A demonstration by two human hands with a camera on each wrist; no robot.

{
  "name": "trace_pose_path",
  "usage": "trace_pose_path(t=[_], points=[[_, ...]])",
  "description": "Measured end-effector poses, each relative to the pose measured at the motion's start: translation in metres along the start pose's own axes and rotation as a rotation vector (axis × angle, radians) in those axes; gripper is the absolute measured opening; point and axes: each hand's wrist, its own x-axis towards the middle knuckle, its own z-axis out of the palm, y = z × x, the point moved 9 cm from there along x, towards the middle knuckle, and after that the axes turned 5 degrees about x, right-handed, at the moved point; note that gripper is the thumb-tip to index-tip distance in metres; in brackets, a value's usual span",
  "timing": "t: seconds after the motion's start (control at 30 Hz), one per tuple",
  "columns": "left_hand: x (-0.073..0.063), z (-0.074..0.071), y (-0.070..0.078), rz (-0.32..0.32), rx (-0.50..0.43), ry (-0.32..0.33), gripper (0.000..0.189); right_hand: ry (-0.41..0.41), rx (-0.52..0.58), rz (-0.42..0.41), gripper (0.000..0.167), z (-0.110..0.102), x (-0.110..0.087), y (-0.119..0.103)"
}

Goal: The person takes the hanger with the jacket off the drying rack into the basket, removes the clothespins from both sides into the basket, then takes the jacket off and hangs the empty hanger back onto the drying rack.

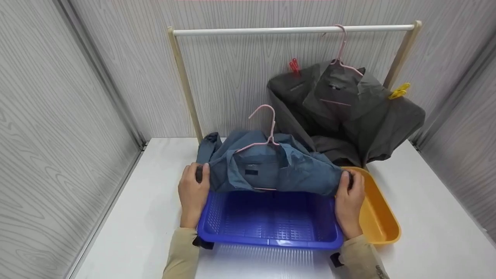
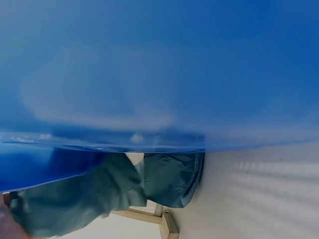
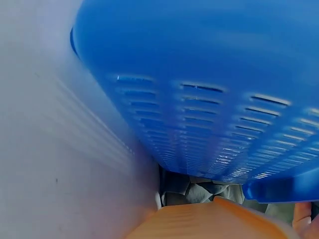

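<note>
In the head view a blue collared shirt [image 1: 310, 174] hangs on a pink hanger [image 1: 254, 145], its hook standing free above the collar. My left hand [image 1: 193, 190] grips the shirt's left shoulder end, thumb on the near side. At the opposite shoulder end, my right hand [image 1: 350, 197] pinches the cloth the same way. A small dark patch shows beside each thumb; what it is, I cannot tell. Beneath the shirt's lower edge lies a blue perforated basket [image 1: 271, 244]. Fingers appear only at the lower corners of both wrist views, where the basket wall fills most of the picture.
A rack with a white rail [image 1: 252, 31] stands behind. From it a dark grey shirt [image 1: 376, 116] hangs on another pink hanger [image 1: 341, 46], with a red clothespin [image 1: 294, 66] and a yellow clothespin [image 1: 400, 91] on its shoulders. An orange basin [image 1: 381, 217] sits right of the basket.
</note>
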Motion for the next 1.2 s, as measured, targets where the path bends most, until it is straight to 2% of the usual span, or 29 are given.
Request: trace_pose_path(t=[0.13, 0.23, 0.3, 0.47, 0.7, 0.87, 1.0, 1.2], points=[[0.0, -0.009, 0.002, 0.049, -0.027, 0.096, 0.026, 0.007, 0.02, 0.046, 0.027, -0.001, -0.001, 0.004], [-0.002, -0.013, 0.0, 0.075, -0.099, 0.101, 0.019, 0.007, 0.037, 0.073, 0.025, 0.0, -0.005, 0.008], [-0.001, -0.016, 0.0, 0.09, -0.118, 0.071, 0.016, 0.005, 0.047, 0.077, 0.023, 0.001, -0.007, 0.008], [0.006, -0.021, 0.01, 0.135, -0.089, -0.083, 0.013, -0.028, 0.052, 0.061, 0.025, 0.005, -0.004, 0.006], [0.013, -0.025, 0.029, 0.21, -0.084, -0.236, 0.012, -0.121, -0.098, -0.031, 0.022, 0.005, 0.001, -0.008], [0.013, -0.029, 0.029, 0.216, -0.104, -0.279, 0.01, -0.245, -0.116, -0.124, 0.018, 0.015, 0.001, -0.03], [0.013, -0.033, 0.027, 0.215, -0.107, -0.293, 0.01, -0.359, -0.119, -0.199, 0.022, 0.026, -0.002, -0.052], [0.011, -0.032, 0.029, 0.209, -0.128, -0.359, 0.01, -0.509, -0.149, -0.211, 0.032, 0.041, -0.011, -0.079]])
